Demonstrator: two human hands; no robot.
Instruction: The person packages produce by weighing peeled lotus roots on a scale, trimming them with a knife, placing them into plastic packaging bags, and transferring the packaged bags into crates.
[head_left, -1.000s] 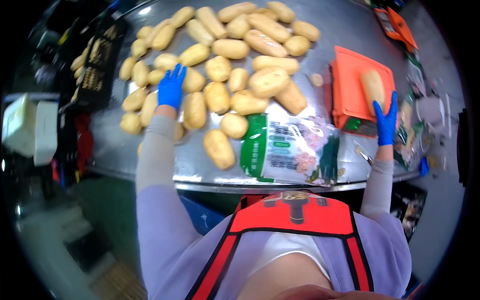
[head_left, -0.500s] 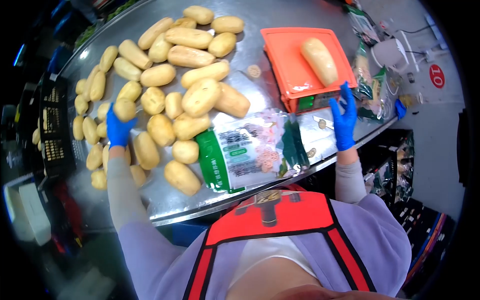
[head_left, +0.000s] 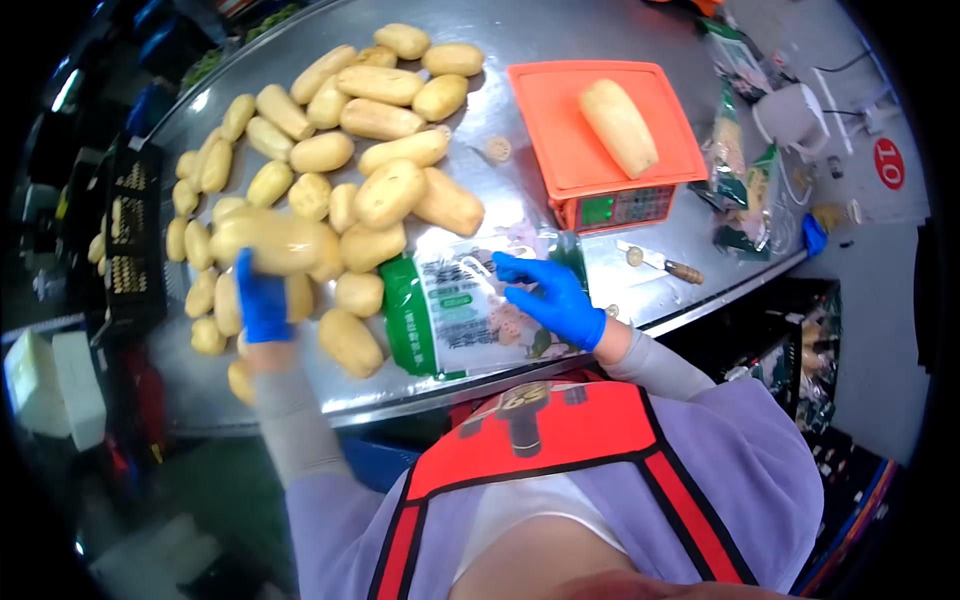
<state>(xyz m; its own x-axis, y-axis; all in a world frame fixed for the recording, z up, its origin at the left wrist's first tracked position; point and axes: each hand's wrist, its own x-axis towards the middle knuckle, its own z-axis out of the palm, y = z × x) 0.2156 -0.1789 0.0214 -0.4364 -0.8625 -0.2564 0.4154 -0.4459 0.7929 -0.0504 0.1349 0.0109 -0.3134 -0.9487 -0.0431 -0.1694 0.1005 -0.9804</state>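
Blue gloves cover both hands. My left hand (head_left: 263,298) grips a long pale lotus root piece (head_left: 268,238), smeared by motion, above the others at the left. My right hand (head_left: 552,292) is over the printed plastic bag (head_left: 465,310), its fingers apart and nothing between them. One root piece (head_left: 618,128) lies on the orange scale (head_left: 550,150), whose green display faces me. Many more pieces (head_left: 382,119) are spread over the metal table (head_left: 500,30). A knife (head_left: 683,271) with a wooden handle rests below the scale.
A black crate (head_left: 135,240) stands beyond the table's left edge. Filled bags (head_left: 728,150) and a white container (head_left: 790,118) are at the right. Small cut slices (head_left: 497,149) lie on the table. White foam boxes (head_left: 75,388) sit at the lower left.
My right hand has moved left from the scale's front to above the bag. The left hand has lifted a long root piece. The view has swung right since the first frame.
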